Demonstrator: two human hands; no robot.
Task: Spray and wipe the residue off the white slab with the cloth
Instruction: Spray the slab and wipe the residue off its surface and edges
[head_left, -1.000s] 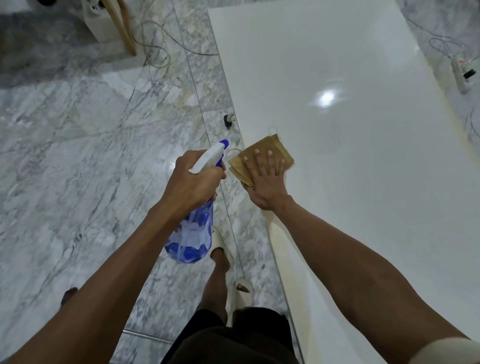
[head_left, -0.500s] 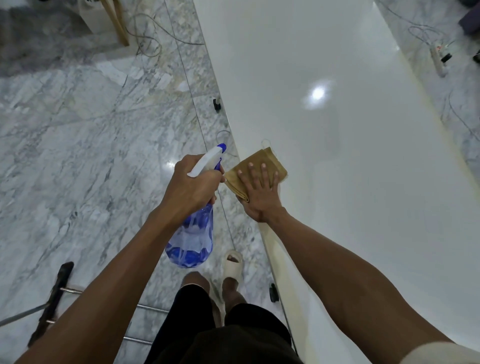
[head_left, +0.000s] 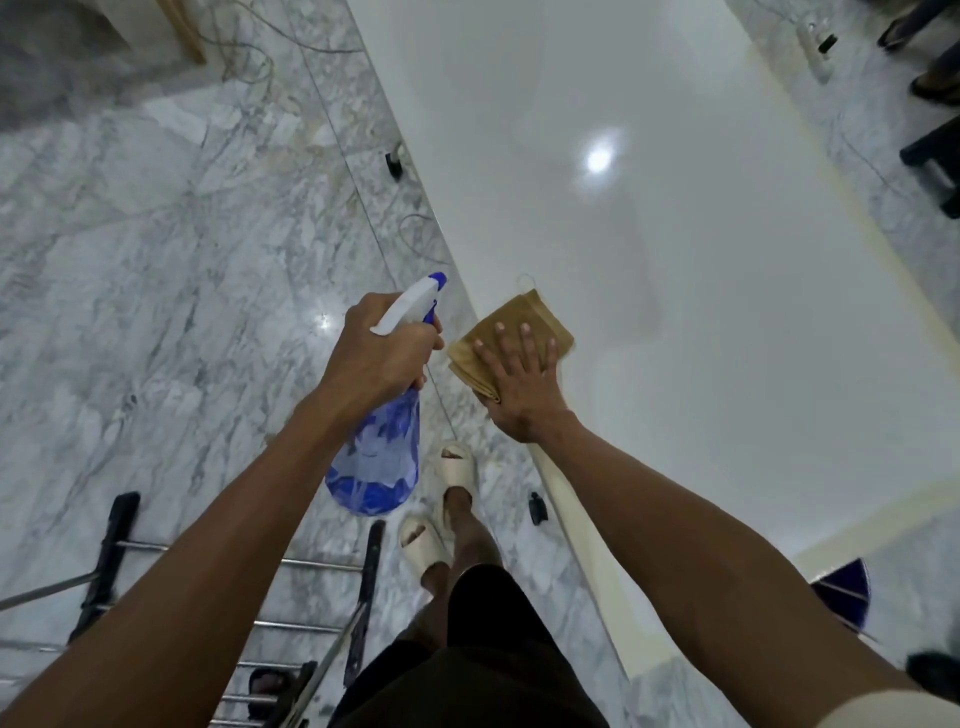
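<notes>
Pressing hand: the right hand lies flat with its fingers spread on the cloth, a little below the middle of the frame; it is released rather than curled, pinning the cloth by palm weight alone.
Cloth: tan, folded into a thick pad, lying on the near left edge of the white slab, with one corner hanging slightly past that edge. It looks soft and light, and likely to bunch or unfold if pushed from one corner, so a broad flat palm over the middle of the fold seems the best hold.
Slab: glossy white, running from the lower right of the frame up to the top centre, with a bright lamp reflection in the upper right. It appears hard and slick, so the cloth should glide easily, more so once wet. No residue can be made out at this sharpness.
Spraying hand: the left hand is clenched round the neck of the spray bottle, left of the cloth and over the marble floor, not over the slab.
Bottle: translucent blue body, white head, nozzle pointing toward the upper right. It seems partly full, so moderately heavy and rigid; the neck grip with a finger free for the trigger suits it. Whether a finger rests on the trigger cannot be told.
</notes>
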